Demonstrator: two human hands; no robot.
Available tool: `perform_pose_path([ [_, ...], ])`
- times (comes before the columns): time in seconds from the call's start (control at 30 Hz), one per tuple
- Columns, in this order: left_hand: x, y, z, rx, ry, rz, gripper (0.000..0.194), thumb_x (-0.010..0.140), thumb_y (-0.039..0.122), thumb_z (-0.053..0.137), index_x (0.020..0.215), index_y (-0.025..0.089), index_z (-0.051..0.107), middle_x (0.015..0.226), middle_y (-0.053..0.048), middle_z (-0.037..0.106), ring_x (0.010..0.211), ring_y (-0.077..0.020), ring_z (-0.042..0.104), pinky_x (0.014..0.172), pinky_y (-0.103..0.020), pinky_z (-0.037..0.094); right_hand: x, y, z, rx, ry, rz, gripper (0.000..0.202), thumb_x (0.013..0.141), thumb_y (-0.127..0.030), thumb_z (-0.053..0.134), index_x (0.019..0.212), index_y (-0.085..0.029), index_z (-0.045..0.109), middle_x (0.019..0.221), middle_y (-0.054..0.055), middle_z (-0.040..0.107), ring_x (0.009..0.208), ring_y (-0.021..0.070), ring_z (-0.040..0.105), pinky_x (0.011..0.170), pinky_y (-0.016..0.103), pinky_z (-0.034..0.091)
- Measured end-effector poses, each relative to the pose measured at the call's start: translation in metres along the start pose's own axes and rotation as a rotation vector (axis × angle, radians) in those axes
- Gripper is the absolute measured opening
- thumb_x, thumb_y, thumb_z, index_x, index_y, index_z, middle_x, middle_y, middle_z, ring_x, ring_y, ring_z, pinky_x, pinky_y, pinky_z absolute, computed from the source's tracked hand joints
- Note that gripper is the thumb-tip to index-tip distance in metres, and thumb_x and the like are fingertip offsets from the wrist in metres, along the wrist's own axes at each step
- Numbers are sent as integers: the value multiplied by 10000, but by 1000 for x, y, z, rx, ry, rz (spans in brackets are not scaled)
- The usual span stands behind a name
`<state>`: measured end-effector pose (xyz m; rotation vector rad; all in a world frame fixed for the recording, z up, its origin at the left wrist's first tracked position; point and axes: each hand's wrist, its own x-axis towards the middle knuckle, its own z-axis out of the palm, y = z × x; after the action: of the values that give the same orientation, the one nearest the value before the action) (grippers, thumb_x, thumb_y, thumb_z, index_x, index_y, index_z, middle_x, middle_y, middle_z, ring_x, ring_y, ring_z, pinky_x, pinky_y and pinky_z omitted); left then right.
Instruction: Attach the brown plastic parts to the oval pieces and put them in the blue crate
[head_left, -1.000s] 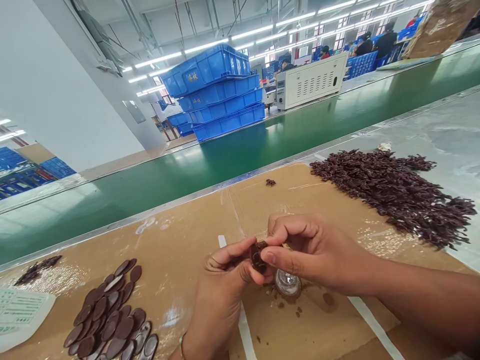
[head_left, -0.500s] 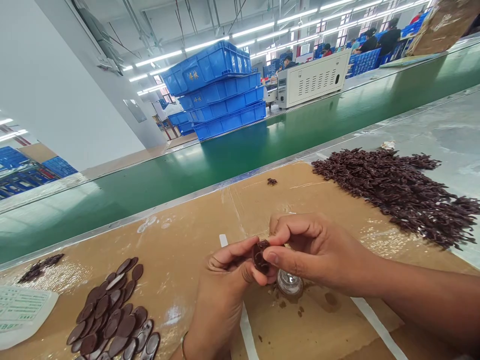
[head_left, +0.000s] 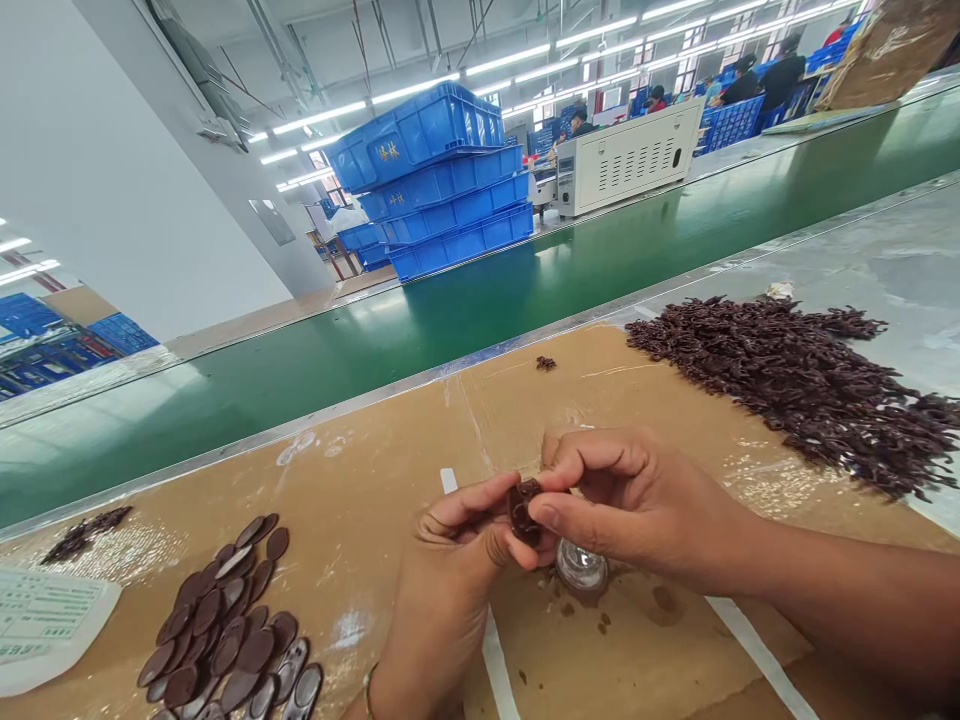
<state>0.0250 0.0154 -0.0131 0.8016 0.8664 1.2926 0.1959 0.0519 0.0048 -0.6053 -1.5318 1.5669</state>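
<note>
Between my hands is a small dark brown oval piece (head_left: 523, 515), with pale lines on its face. My left hand (head_left: 461, 570) grips it from the left between thumb and fingers. From the right, the thumb and forefinger of my right hand (head_left: 622, 500) pinch at its upper edge; whether they hold a separate small part there is hidden. Just below my right fingers a small clear glass container (head_left: 581, 568) stands on the brown sheet, partly covered by the hand. Dark wet spots lie around it.
Brown oval pieces (head_left: 225, 640) lie heaped at left. A large pile of thin dark twisted pieces (head_left: 795, 380) is at right, a smaller cluster (head_left: 86, 535) far left. Beyond the brown-covered table (head_left: 375, 500) runs a green conveyor belt (head_left: 300, 370), with stacked blue crates (head_left: 450, 190) and a beige machine (head_left: 630, 155) behind.
The whole view has shifted very slightly. Both hands keep the same hold on the oval piece, with hardly any visible motion.
</note>
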Motion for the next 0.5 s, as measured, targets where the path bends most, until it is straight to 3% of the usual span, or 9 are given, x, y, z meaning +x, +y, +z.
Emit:
perform_pose_path([
  [0.27,-1,1,0,9,13,8,239,639,241,924,855,257,823,740,-33,790,691,-144,733,735,-238,616,0,0,0,-78,21,-24,182,844,-336,727,768,-181,670,744,9,681,637,101,586,613,256,481],
  [0.5,0,1,1,11,17,-1,261,615,240,934,850,255,822,761,-35,792,660,-148,725,719,-259,619,1,0,1,-56,19,2,199,840,-349,720,751,-185,649,743,10,667,678,136,653,628,286,520],
])
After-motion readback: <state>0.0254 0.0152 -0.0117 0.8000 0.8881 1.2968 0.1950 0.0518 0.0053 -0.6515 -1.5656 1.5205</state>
